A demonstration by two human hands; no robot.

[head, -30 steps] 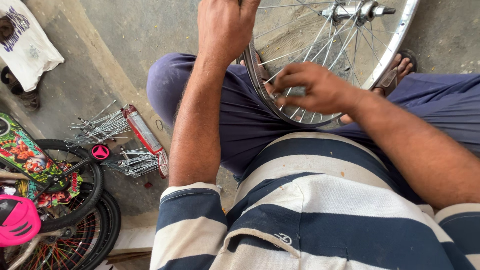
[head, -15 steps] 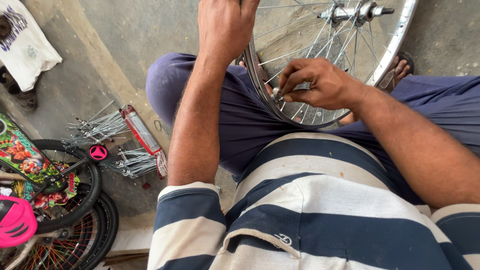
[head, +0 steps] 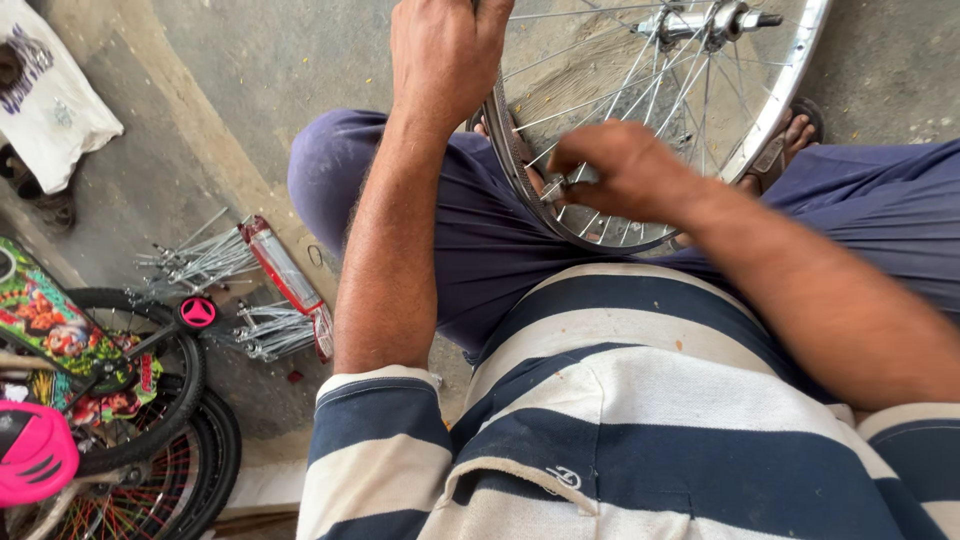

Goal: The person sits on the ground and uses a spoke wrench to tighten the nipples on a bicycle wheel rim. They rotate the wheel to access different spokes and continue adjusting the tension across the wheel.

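In the head view, a long red and white packet [head: 285, 275] lies on the floor at the left, among loose bundles of thin silver metal spokes [head: 200, 262], and a white cloth with dark print [head: 50, 100] lies in the upper left corner. A small bicycle with a bright cartoon-patterned frame, black tyres and pink parts [head: 90, 400] stands at the lower left. The grey concrete floor [head: 280, 60] is rough and dusty, with a paler raised strip running across it. The shiny silver spoked bicycle wheel rim with its hub [head: 640, 110] stands upright across the seated person's lap, against the dark blue trousers [head: 450, 220], above the blue and cream striped shirt [head: 620, 430]. The left hand [head: 445, 55] is closed over the rim's upper left edge. The right hand [head: 625, 170], slightly blurred, pinches a small metal piece at the rim's lower inside edge, among the spokes. The hands are near one another, both on the wheel.
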